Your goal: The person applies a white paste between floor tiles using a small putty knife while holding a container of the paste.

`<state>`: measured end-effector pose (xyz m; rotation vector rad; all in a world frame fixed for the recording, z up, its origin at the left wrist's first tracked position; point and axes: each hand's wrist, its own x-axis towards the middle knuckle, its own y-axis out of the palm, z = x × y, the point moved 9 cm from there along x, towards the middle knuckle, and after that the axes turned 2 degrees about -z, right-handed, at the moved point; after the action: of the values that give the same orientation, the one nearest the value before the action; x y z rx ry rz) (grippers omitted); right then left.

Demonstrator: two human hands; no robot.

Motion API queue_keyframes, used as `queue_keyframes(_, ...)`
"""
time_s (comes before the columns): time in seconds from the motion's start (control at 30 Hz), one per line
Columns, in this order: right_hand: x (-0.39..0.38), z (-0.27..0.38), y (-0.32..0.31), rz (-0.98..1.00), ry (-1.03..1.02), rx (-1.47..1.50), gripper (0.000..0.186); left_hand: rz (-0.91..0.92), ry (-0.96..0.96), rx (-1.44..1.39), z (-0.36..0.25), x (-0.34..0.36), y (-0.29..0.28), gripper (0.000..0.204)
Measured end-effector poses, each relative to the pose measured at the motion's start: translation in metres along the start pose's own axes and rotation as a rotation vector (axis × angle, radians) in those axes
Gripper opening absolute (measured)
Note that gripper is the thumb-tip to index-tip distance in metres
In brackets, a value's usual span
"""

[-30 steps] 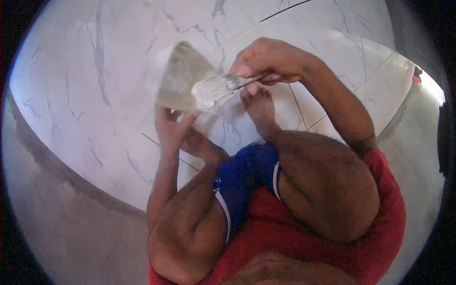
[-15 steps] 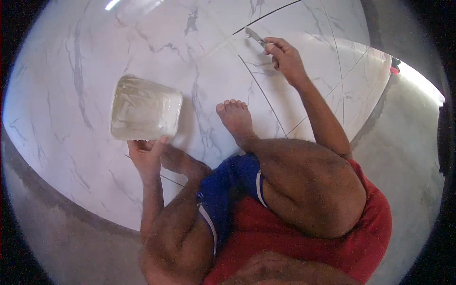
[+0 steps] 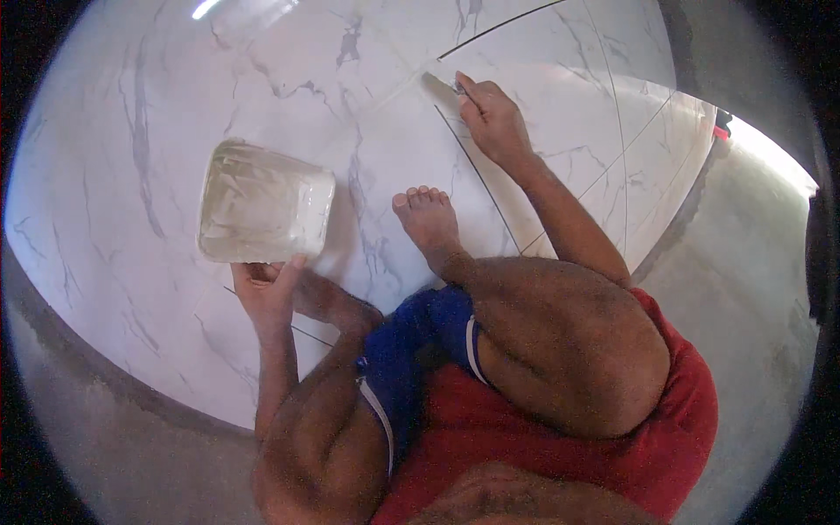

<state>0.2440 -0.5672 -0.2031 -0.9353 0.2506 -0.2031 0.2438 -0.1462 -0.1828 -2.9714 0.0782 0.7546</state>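
My left hand [image 3: 268, 296] grips the near rim of a white plastic tub [image 3: 317, 208], thumb on the edge and fingers beneath. The tub tilts toward me, and pale paste is smeared over its inside. Farther off to the right, my right hand [image 3: 495, 121] is closed round the handle of a putty knife [image 3: 438, 89]. Its blade points left and lies at the tile surface, between two dark joint lines. One dark joint [image 3: 499, 31] runs away from the blade to the upper right; another joint [image 3: 477, 166] runs down toward my right knee. A whitish smeared strip [image 3: 398, 94] lies left of the blade.
White marble-patterned tiles [image 3: 105, 219] cover the floor under my hands. My bare right foot [image 3: 429, 223] rests between tub and knife. Grey concrete [image 3: 744, 254] borders the tiles on the right and lower left. A small red object [image 3: 721, 133] sits at the right tile edge.
My right hand has moved left and slightly nearer, and the putty knife's blade now lies lower, at the tile between the joints. My left hand and the tub have barely shifted.
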Motion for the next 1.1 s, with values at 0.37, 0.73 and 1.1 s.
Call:
queue_keyframes(0.37, -0.016, 0.013, 0.002, 0.129, -0.104, -0.525, 0.044, 0.007, 0.022, 0.044, -0.002, -0.001, -0.003, 0.07)
queue_keyframes(0.73, 0.05, 0.041, 0.006, 0.128, -0.266, -0.627, 0.032, -0.003, 0.009, -0.013, 0.001, -0.001, 0.001, 0.07)
queue_keyframes(1.1, 0.029, 0.0, -0.03, 0.202, -0.126, -0.59, 0.033, 0.017, 0.005, 0.043, 0.001, -0.001, -0.002, 0.068)
